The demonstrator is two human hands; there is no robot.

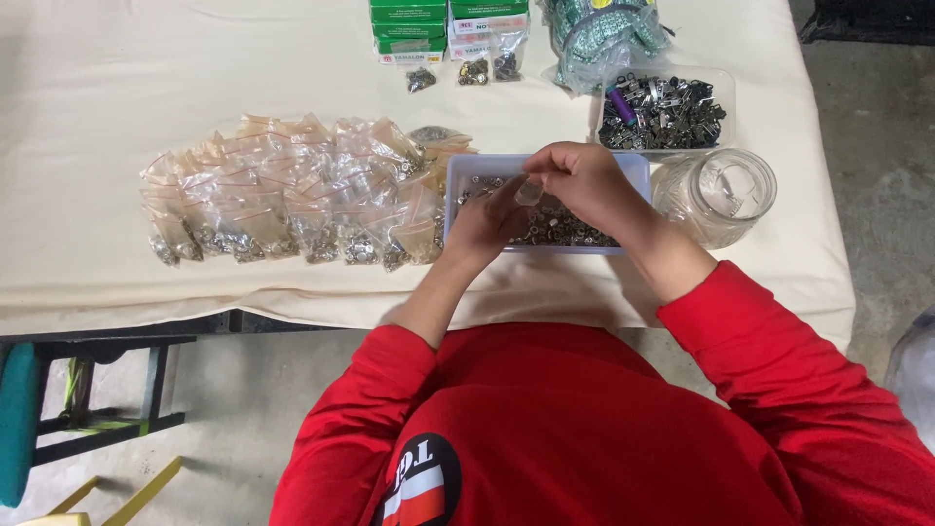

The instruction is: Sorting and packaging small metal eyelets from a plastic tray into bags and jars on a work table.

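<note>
Cream cloth-covered table (117, 88) over a concrete floor. We've got both hands over the white tray (635, 168) of small metal parts, near the table's front edge. Right hand (584, 180) curled, fingers pinched narrow on a small clear bag (529, 193). Left hand (487, 222) partly closed, fingertips touching the same bag from below. Bag looks transparent, crumpled; contents too small to tell. Left of the tray: pile of filled bags (292, 190). Right: glass jar (716, 195). Far side: clear tub of metal pieces (664, 109), green boxes (409, 29).
</note>
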